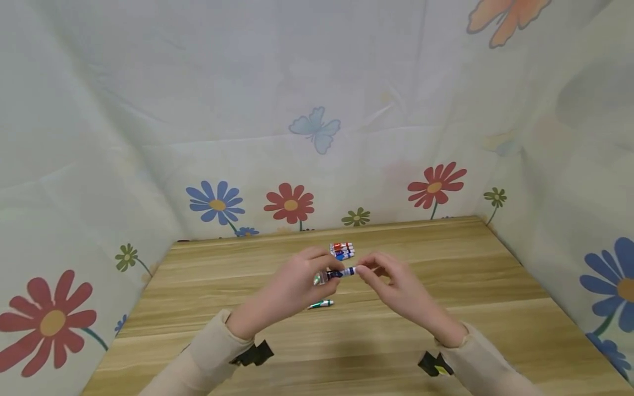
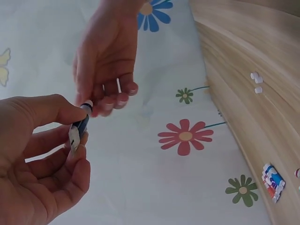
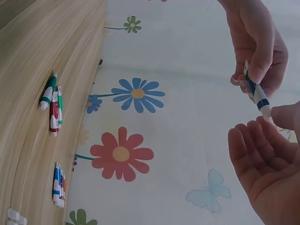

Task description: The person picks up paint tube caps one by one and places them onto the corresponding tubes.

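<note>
A small dark blue paint tube [image 1: 346, 271] with a white end is held above the table between both hands. My left hand [image 1: 297, 280] grips its body between thumb and fingers; the flattened tail of the tube [image 2: 75, 136] shows in the left wrist view. At the tube's other end, my right hand [image 1: 396, 286] pinches the white cap [image 3: 266, 111] with the thumb and fingertips. The right hand's remaining fingers are loosely bent, as the right wrist view shows. Part of the tube is hidden behind the left fingers.
Several red and blue paint tubes [image 1: 342, 250] lie together behind the hands on the wooden table [image 1: 446, 264]. A green tube [image 1: 321, 303] lies nearer, beside a red tube [image 3: 54, 115]. Small white caps [image 2: 255, 77] lie loose on the wood. A flower-printed cloth [image 1: 247, 154] encloses the table.
</note>
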`<action>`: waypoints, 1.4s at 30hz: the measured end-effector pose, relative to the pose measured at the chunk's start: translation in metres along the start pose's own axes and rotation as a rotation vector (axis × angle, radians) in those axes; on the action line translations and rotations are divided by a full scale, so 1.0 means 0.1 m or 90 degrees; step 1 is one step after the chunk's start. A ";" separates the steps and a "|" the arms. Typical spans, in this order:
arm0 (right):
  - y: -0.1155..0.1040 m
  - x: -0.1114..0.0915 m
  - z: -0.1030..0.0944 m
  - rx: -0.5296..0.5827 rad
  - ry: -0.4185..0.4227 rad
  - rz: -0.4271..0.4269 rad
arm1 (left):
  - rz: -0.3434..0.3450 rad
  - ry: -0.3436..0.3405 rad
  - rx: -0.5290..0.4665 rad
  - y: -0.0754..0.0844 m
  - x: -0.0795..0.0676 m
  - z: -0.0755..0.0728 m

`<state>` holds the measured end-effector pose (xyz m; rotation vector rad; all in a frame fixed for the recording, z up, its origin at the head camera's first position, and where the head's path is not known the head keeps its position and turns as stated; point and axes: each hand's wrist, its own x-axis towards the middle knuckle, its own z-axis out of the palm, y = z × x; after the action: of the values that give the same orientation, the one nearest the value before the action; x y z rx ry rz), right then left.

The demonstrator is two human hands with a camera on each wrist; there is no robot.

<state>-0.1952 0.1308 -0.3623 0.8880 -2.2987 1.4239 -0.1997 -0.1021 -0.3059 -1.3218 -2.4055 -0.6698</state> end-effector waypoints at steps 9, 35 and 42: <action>0.00 -0.02 -0.05 -0.034 0.013 -0.077 | -0.078 -0.042 -0.094 -0.05 0.01 -0.03; 0.12 0.10 0.06 -0.046 -0.009 0.001 | -0.128 -0.034 -0.105 -0.22 0.06 0.08; 0.19 0.22 0.06 0.018 0.009 0.087 | -0.173 -0.024 -0.137 -0.44 0.10 0.14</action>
<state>-0.2239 0.1241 -0.3666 0.7385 -2.3754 1.5160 -0.2428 -0.1075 -0.3235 -1.0989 -2.6304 -1.0090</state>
